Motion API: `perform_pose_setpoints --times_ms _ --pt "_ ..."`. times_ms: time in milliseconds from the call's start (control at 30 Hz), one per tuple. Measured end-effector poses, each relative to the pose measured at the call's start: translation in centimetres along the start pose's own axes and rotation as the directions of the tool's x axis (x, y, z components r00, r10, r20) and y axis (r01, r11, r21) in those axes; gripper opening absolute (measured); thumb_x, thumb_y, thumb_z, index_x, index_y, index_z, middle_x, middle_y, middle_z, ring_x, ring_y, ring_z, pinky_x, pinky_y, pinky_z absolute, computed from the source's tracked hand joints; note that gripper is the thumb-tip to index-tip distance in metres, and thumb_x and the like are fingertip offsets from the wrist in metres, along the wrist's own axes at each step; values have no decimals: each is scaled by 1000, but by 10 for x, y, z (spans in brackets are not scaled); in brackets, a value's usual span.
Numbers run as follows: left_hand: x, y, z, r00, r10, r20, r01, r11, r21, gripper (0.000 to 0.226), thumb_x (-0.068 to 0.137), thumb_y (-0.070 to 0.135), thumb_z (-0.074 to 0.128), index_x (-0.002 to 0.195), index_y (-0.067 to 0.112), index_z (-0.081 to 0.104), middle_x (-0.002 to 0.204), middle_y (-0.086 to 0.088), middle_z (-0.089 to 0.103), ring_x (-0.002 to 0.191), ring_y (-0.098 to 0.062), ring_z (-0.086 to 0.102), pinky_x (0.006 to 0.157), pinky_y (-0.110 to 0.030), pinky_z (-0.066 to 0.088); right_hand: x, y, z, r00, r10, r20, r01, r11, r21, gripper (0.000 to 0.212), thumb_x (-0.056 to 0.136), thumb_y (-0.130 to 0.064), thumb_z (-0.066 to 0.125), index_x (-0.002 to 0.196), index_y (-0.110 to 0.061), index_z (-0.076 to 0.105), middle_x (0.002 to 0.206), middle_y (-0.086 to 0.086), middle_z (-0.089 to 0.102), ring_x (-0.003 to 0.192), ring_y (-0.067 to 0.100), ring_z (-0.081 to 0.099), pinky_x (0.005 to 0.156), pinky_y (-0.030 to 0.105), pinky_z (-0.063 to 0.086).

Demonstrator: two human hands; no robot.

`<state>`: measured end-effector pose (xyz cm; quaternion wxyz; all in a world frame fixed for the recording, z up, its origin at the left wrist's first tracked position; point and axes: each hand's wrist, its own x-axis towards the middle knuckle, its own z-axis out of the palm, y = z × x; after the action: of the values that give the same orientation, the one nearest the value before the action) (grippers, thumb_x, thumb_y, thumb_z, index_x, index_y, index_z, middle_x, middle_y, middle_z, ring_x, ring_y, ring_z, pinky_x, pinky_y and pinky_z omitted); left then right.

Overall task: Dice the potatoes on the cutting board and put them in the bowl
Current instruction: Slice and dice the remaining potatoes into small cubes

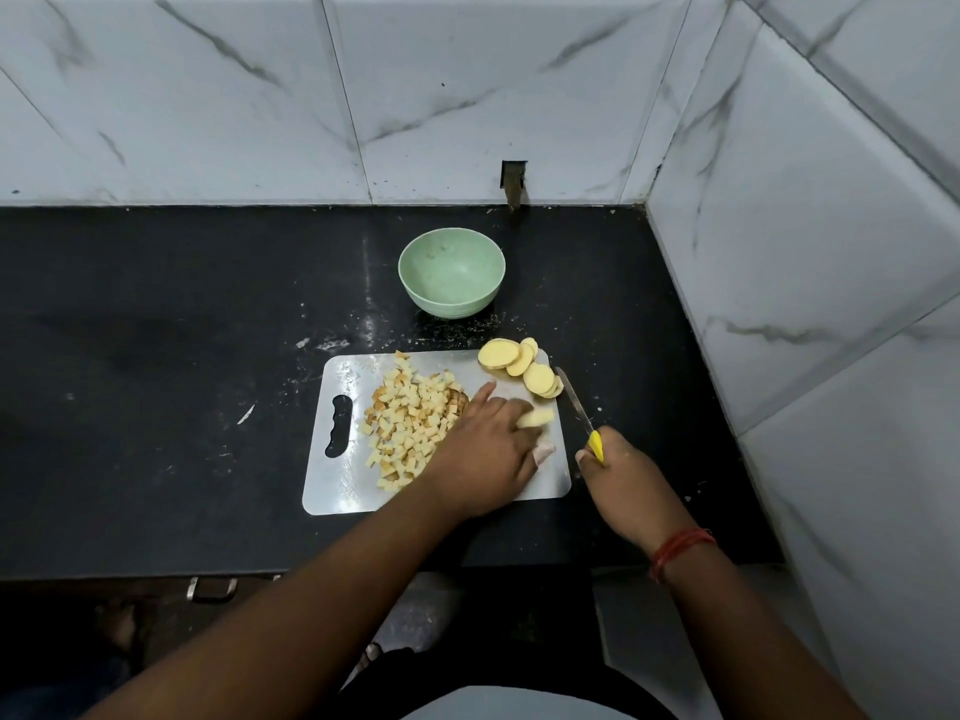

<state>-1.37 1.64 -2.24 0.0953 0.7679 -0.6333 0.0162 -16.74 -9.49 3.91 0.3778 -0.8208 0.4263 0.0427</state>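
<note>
Potato slices (pixel 521 365) lie in a row at the far right corner of the cutting board (pixel 332 475), and some hang over its edge. One more potato piece (pixel 536 418) sits under the fingertips of the left hand (pixel 483 454), just past the knuckles. That hand covers part of the piece and part of the board, so its whole shape is hard to see. The fingers curl down onto the piece, and the first finger points straight out toward the potato cubes (pixel 410 423). The cubes lie in a heap in the middle of the board, touching the left hand's side, and a few are hidden under it. The right hand (pixel 618 475) is just off the board's right edge, wrapped tight round the yellow handle of the knife (pixel 579 407). Most of the handle is hidden inside the fist. The blade points away toward the slices. Past the board stands the green bowl (pixel 451 298), with no potato in it.
</note>
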Motion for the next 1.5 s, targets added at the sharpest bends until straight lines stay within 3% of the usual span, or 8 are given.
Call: perform_pose_setpoints --times_ms 100,233,633,800,1133,1233,1500 --pt "-7 9 8 999 45 -24 -45 999 21 53 106 47 33 121 18 74 120 -10 66 110 -29 62 124 -51 22 0 1 1 1000 11 2 -11 1000 6 18 99 -28 46 91 -12 47 81 8 58 71 21 55 61 32 40" --pt "-13 15 15 998 40 -39 -37 997 70 50 104 46 34 126 17 69 130 -14 60 116 -34 57 123 -54 26 0 5 4 1000 6 13 -6 1000 14 17 99 -27 48 89 -13 47 79 6 57 70 20 54 62 33 40" --pt "-27 22 23 987 -106 -119 88 985 -147 51 106 41 37 139 10 61 124 -11 58 119 -28 56 126 -48 24 13 6 22 1000 12 -24 -11 998 57 16 100 -23 43 96 -11 53 87 10 62 78 25 59 71 37 47" --pt "-30 19 27 981 -112 -157 85 982 -170 40 103 34 44 124 10 68 116 -6 61 108 -26 60 126 -47 17 28 -5 37 998 22 -59 -17 997 72 13 97 -21 48 93 -12 57 88 9 62 79 26 60 70 35 49" --pt "-41 8 35 991 18 -136 -26 998 -58 45 105 37 48 141 12 59 144 -6 55 125 -26 52 124 -51 24 50 -10 44 995 80 -63 -73 992 105 16 95 -27 57 86 -13 57 83 5 62 74 21 58 62 30 40" --pt "-42 8 38 991 7 -136 -14 999 -51 48 104 37 51 145 12 55 150 -5 52 128 -25 50 124 -52 26 52 -11 42 995 69 -70 -60 991 122 17 94 -25 58 84 -12 57 80 4 61 70 19 56 57 29 38" --pt "-40 5 41 990 -30 -136 27 999 -22 55 106 44 42 149 11 52 151 -6 52 134 -25 46 125 -46 24 46 -12 43 993 25 -112 -10 990 140 13 95 -22 56 86 -12 58 82 4 61 75 21 57 64 30 40"
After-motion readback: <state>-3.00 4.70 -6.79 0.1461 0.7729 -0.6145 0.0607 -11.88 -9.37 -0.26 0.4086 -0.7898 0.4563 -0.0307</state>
